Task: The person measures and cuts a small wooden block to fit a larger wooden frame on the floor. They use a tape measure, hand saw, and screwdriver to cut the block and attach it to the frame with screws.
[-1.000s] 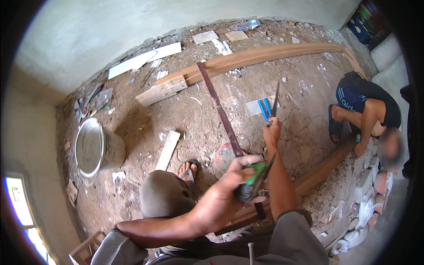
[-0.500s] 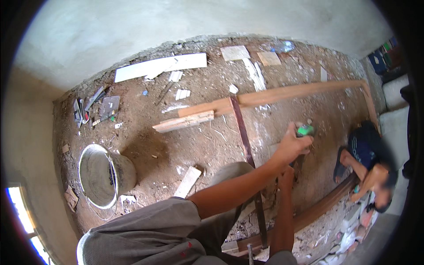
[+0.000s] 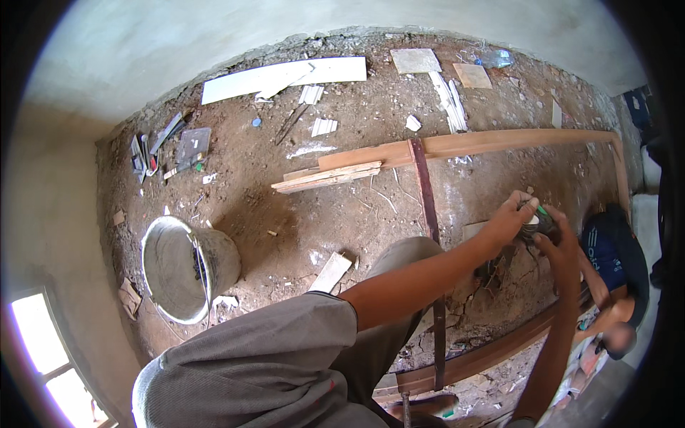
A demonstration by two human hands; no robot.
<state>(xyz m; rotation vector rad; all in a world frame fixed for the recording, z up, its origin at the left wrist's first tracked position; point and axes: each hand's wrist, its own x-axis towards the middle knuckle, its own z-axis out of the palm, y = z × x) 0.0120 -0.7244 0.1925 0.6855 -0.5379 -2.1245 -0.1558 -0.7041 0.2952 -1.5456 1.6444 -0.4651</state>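
Both of my hands come together right of centre, over the dirt floor. They hold a small roundish dark thing with a bright green part and a pale rim (image 3: 531,227); my fingers hide much of it, so its kind is unclear. My left hand (image 3: 512,214) closes on its near left side. From the other side, my right hand (image 3: 562,239) curls its fingers around it. Below and left of them runs a dark red wooden bar (image 3: 427,185), lying across a long light-brown timber (image 3: 499,144) and a reddish beam (image 3: 492,359).
A cement-stained bucket (image 3: 232,260) stands at the left. Hand tools (image 3: 148,157) lie near the left wall, white board strips (image 3: 328,70) by the far wall. A rough wood offcut (image 3: 332,176) touches the timber. At the right a co-worker (image 3: 610,250) crouches close to my right hand.
My left hand has moved slightly right with the green and dark thing. My right hand has risen from below it and now grips it too. The view has shifted.
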